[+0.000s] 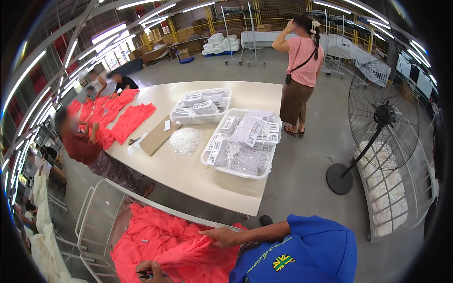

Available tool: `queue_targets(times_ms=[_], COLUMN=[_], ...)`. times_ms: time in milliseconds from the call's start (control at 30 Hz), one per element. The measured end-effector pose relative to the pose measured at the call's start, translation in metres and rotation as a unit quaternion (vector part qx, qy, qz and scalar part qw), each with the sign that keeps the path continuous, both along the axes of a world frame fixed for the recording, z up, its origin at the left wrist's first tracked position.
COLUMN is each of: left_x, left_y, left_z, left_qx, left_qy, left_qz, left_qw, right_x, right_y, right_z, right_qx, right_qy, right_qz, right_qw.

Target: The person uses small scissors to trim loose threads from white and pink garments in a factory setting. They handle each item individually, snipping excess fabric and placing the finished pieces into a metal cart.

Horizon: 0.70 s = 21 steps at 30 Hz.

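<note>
- Right hand (222, 236): thumb and fingers pressed together on a fold of coral cloth (163, 231); the forearm comes in from the right, out of a blue sleeve (311, 231).
- Left hand (155, 272): fingers curled around a small dark tool (142, 274), over the near part of the cloth. The lower edge cuts this hand off, so I cannot tell how the hidden fingers lie, nor whether the tool's tip touches the cloth.
- The cloth lies heaped in a white bin (104, 212), with folds raised towards the right hand.
- The bin's far rim stands between the hands and the pale table (226, 198).
- On the table, two white trays, a near one (236, 173) and a far one (203, 119), hold bundles of printed tags (247, 131).
- A loose white pile (186, 141) lies left of the near tray, beside a strip of cardboard (160, 137).
- More coral pieces (134, 122) spread over the table's far left, where a person in red (87, 146) stands.
- Beyond the table's right end, a person in pink (302, 61) faces away.
- A black fan (383, 114) and a cart of white bundles (387, 198) stand at right, well apart from the hands.
</note>
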<state>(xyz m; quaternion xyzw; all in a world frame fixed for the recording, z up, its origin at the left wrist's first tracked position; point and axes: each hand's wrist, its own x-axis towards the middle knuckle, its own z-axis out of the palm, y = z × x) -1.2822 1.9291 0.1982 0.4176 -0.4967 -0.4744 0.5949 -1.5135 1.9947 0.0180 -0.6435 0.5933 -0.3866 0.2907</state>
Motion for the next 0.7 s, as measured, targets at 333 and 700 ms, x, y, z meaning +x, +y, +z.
queue_targets(times_ms=[333, 700], left_x=[-0.004, 0.004], left_y=[0.0, 0.016], left_z=[0.003, -0.003], left_qx=[-0.05, -0.009], left_qy=[-0.04, -0.022], left_qz=[-0.01, 0.02], left_qw=[0.998, 1.0], right_x=[-0.014, -0.027], right_y=[-0.02, -0.026], right_z=[-0.021, 0.007], right_qx=[-0.016, -0.069], right_qy=[-0.286, -0.207], right_qz=[-0.075, -0.02], right_qw=[0.955, 0.976])
